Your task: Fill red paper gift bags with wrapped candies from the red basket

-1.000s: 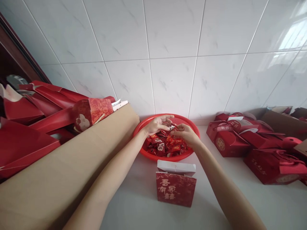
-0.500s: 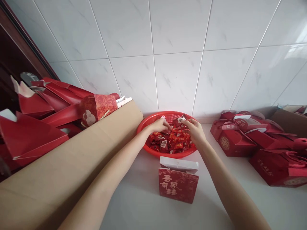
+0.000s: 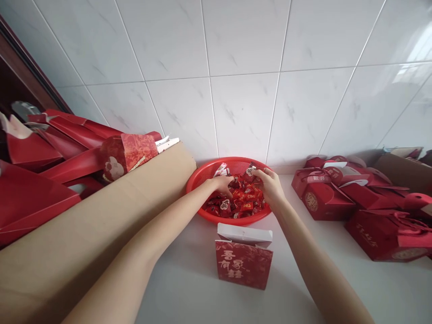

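A red plastic basket (image 3: 195, 184) holds many small wrapped candies (image 3: 247, 206) in red and dark red wrappers. Over its left side, my left hand (image 3: 222, 183) reaches down among the candies, fingers apart, with nothing visibly gripped. At the right rim, my right hand (image 3: 272, 186) pinches a dark red wrapped candy (image 3: 250, 171) with a pale printed label. In front of the basket stands a small red gift box (image 3: 243, 265) with pale characters, its white top flap (image 3: 245, 232) raised. The inside of that box is hidden from this angle.
On the left, a long cardboard box (image 3: 111, 211) holds several unfolded red boxes (image 3: 74, 132). Closed red gift boxes (image 3: 327, 198) stand on the right of the white tabletop (image 3: 192, 279), near another cardboard carton (image 3: 401, 168). A tiled wall (image 3: 243, 112) rises behind the basket.
My left hand has shifted slightly, its fingers spreading lower into the candies, and a pink-white wrapper shows behind it. My right hand keeps its candy. The whole view has drifted a little.
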A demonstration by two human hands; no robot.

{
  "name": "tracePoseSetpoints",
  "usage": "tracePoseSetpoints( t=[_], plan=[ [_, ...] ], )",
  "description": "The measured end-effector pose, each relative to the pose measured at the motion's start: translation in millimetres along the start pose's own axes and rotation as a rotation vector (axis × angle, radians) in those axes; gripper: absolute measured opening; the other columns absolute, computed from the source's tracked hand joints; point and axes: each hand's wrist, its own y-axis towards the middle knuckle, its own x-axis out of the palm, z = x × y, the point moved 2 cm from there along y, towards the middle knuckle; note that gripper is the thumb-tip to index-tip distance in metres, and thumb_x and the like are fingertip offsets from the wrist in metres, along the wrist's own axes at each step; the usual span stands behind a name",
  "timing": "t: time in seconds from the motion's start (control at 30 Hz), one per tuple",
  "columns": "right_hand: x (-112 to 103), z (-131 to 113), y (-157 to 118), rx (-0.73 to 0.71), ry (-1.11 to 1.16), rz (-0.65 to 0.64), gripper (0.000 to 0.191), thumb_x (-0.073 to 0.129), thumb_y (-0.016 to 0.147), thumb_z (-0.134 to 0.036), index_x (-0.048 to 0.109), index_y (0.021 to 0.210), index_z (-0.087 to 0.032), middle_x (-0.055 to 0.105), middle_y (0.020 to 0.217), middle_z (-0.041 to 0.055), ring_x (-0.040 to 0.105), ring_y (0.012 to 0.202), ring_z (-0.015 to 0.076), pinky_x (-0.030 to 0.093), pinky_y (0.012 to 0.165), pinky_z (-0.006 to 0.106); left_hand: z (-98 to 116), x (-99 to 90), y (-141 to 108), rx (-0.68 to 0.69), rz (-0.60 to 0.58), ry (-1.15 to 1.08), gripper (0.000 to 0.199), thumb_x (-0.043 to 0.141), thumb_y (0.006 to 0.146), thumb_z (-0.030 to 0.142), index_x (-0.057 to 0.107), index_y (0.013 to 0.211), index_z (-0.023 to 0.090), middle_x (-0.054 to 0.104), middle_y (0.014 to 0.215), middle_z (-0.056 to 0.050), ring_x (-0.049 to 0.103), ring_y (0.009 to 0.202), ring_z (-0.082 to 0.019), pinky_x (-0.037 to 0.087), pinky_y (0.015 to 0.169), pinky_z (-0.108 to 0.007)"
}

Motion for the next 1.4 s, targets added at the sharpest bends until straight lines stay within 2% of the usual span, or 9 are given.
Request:
tracePoseSetpoints(
  t=[0.2, 0.33, 0.5, 0.57, 0.67, 0.8, 1.1, 1.27, 1.4],
  plan=[
    [-0.9, 2.1, 3.5, 0.052, 0.000, 0.031, 0.016, 0.073, 0.058, -0.028, 0.059, 0.064, -0.022, 0.065, 0.064, -0.0016, 0.061, 0.061, 0.0157, 0.045, 0.047, 0.025, -1.7, 9.7, 4.9, 0.064, 0.059, 0.022, 0.021, 0.073, 0.062, 0.018, 0.076, 0.082, 0.022, 0.075, 0.087, -0.003, 0.065, 0.083, -0.023, 0.046, 0.075, -0.029],
    [-1.9, 4.1, 5.7, 0.129, 0.016, 0.048, 0.015, 0.072, 0.059, -0.029, 0.062, 0.068, -0.022, 0.067, 0.066, -0.0008, 0.060, 0.061, 0.0158, 0.043, 0.045, 0.024, -2.6, 12.3, 4.6, 0.106, -0.021, -0.032, 0.030, 0.063, 0.066, 0.014, 0.079, 0.088, 0.027, 0.077, 0.093, -0.001, 0.067, 0.087, -0.022, 0.047, 0.080, -0.028],
    [-0.6, 3.6, 4.2, 0.166, 0.066, -0.077, 0.013, 0.071, 0.062, -0.031, 0.065, 0.065, -0.019, 0.071, 0.066, 0.0036, 0.050, 0.053, 0.0124, 0.036, 0.040, 0.022, -5.2, 9.1, 0.2, 0.026, -0.005, 0.096, 0.049, 0.066, 0.063, 0.011, 0.078, 0.107, 0.029, 0.075, 0.114, -0.004, 0.066, 0.102, -0.026, 0.048, 0.086, -0.030],
    [-0.3, 2.4, 2.8, 0.169, 0.071, -0.095, 0.012, 0.072, 0.062, -0.029, 0.065, 0.066, -0.019, 0.072, 0.068, 0.0041, 0.052, 0.054, 0.0129, 0.038, 0.042, 0.023, -6.7, 4.9, -1.7, -0.031, 0.041, 0.086, 0.044, 0.067, 0.063, 0.010, 0.078, 0.102, 0.028, 0.075, 0.112, -0.004, 0.067, 0.099, -0.026, 0.049, 0.084, -0.030],
    [0.0, 1.0, 2.3, 0.169, 0.081, -0.091, 0.011, 0.072, 0.059, -0.024, 0.062, 0.064, -0.021, 0.073, 0.072, 0.0028, 0.060, 0.064, 0.0161, 0.045, 0.046, 0.024, -9.6, -4.1, -3.7, -0.113, 0.198, 0.051, 0.031, 0.063, 0.069, 0.008, 0.078, 0.090, 0.024, 0.075, 0.107, -0.007, 0.067, 0.098, -0.026, 0.050, 0.080, -0.031],
    [-0.4, 1.0, 3.6, 0.195, 0.121, -0.042, 0.011, 0.068, 0.056, -0.017, 0.059, 0.061, -0.022, 0.072, 0.071, 0.0009, 0.064, 0.073, 0.0179, 0.055, 0.056, 0.026, -14.5, -10.7, -3.1, -0.131, 0.308, 0.037, 0.034, 0.057, 0.072, 0.005, 0.075, 0.095, 0.023, 0.072, 0.115, -0.008, 0.062, 0.114, -0.028, 0.049, 0.086, -0.031],
    [-0.9, -0.3, 3.2, 0.144, 0.097, -0.108, 0.014, 0.072, 0.061, -0.027, 0.060, 0.068, -0.024, 0.075, 0.079, 0.0043, 0.071, 0.083, 0.0238, 0.059, 0.063, 0.031, -27.0, -5.0, 7.2, -0.084, 0.259, -0.093, 0.046, 0.051, 0.078, 0.004, 0.075, 0.111, 0.025, 0.072, 0.122, -0.005, 0.063, 0.116, -0.023, 0.045, 0.098, -0.029],
    [-1.3, 0.5, 3.4, 0.150, 0.142, -0.076, 0.013, 0.071, 0.062, -0.024, 0.059, 0.066, -0.023, 0.075, 0.078, 0.0058, 0.070, 0.081, 0.0235, 0.060, 0.063, 0.032, -22.3, -4.3, 6.5, -0.099, 0.207, -0.149, 0.036, 0.054, 0.078, 0.007, 0.079, 0.099, 0.024, 0.077, 0.094, -0.004, 0.068, 0.099, -0.025, 0.048, 0.091, -0.032],
    [-2.1, 2.2, 5.0, 0.131, 0.148, -0.074, 0.010, 0.070, 0.062, -0.024, 0.062, 0.067, -0.022, 0.076, 0.078, 0.0062, 0.069, 0.074, 0.0211, 0.059, 0.061, 0.031, -20.2, -4.5, 4.8, -0.071, 0.257, -0.143, 0.036, 0.055, 0.075, 0.005, 0.079, 0.094, 0.023, 0.076, 0.104, -0.005, 0.066, 0.100, -0.024, 0.047, 0.087, -0.031]
  ],
)
